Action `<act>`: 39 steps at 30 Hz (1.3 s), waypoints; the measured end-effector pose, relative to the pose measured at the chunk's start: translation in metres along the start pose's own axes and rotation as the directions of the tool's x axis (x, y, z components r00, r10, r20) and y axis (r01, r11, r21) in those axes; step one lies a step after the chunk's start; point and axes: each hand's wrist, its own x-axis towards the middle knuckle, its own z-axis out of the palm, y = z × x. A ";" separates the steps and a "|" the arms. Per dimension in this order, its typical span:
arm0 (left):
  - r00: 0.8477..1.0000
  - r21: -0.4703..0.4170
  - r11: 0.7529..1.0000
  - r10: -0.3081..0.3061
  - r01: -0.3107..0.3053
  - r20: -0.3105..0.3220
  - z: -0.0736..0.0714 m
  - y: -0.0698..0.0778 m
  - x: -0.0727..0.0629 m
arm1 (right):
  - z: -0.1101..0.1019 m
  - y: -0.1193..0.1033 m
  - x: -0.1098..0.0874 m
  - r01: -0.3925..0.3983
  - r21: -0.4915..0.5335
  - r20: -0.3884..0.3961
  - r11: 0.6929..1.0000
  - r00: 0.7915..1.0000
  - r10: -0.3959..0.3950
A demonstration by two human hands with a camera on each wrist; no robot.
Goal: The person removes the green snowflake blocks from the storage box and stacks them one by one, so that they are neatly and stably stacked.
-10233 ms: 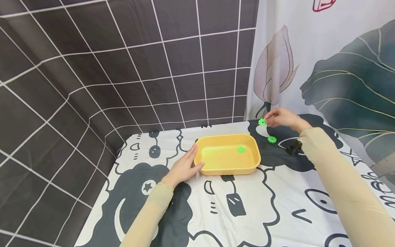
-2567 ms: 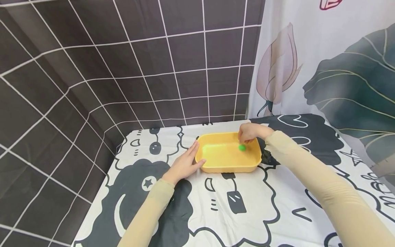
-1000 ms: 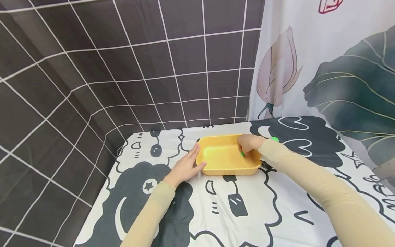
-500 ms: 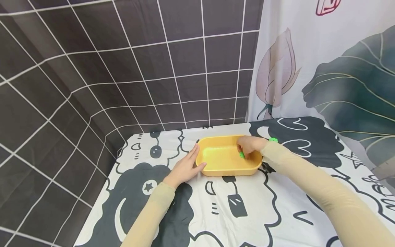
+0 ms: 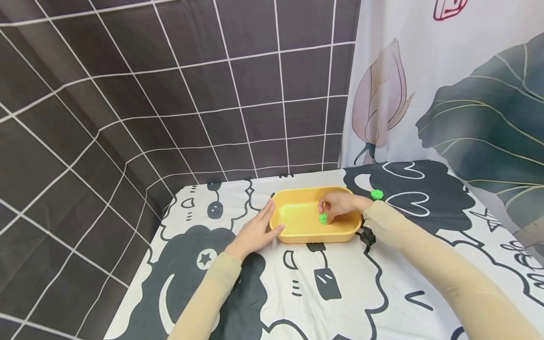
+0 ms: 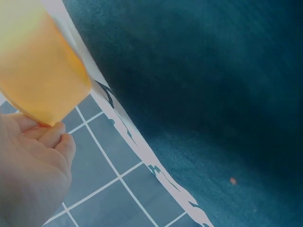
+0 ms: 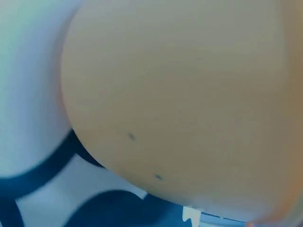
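Note:
A yellow plastic tray (image 5: 312,239) sits on the patterned cloth in the head view. My left hand (image 5: 251,236) rests against its left end, fingers straight along the outside and thumb by the front rim. In the left wrist view, fingertips of that left hand (image 6: 40,163) touch the edge of the tray (image 6: 52,85). Over the tray's right half, my right hand (image 5: 339,204) pinches a small green notched disc (image 5: 323,218). Whether a second disc is in that hand is hidden. Another green notched disc (image 5: 376,194) lies on the cloth, right of the tray, near the right wrist.
Black-and-white cartoon cloth (image 5: 314,311) covers the surface. A dark gridded curtain (image 5: 238,108) hangs behind and at left, a leaf-print curtain (image 5: 484,127) at right. A black device (image 5: 367,236) is by the right wrist. A blurred pale surface (image 7: 175,104) fills the right wrist view.
My right hand has shifted left inside the tray, lifting the green disc into clearer sight. Earlier it was at a disc on the cloth beyond the tray. The left hand stays put.

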 end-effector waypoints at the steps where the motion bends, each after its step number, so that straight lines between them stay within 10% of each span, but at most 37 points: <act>1: 1.000 0.000 1.000 0.001 -0.001 -0.002 0.000 0.000 0.000 | 0.001 0.001 0.000 0.017 0.022 -0.007 1.000 1.000 -0.017; 18: 1.000 -0.006 1.000 -0.014 0.014 0.004 0.002 0.001 0.000 | 0.017 0.004 0.008 0.070 0.334 -0.070 0.940 0.996 -0.049; 27: 1.000 0.003 1.000 -0.007 0.007 -0.002 0.001 -0.001 0.001 | 0.006 0.005 -0.001 0.116 0.341 -0.250 0.933 0.968 -0.029; 39: 1.000 0.006 1.000 0.000 0.000 0.000 0.000 0.001 0.000 | -0.013 0.022 -0.022 0.165 0.586 -0.376 0.793 0.923 0.086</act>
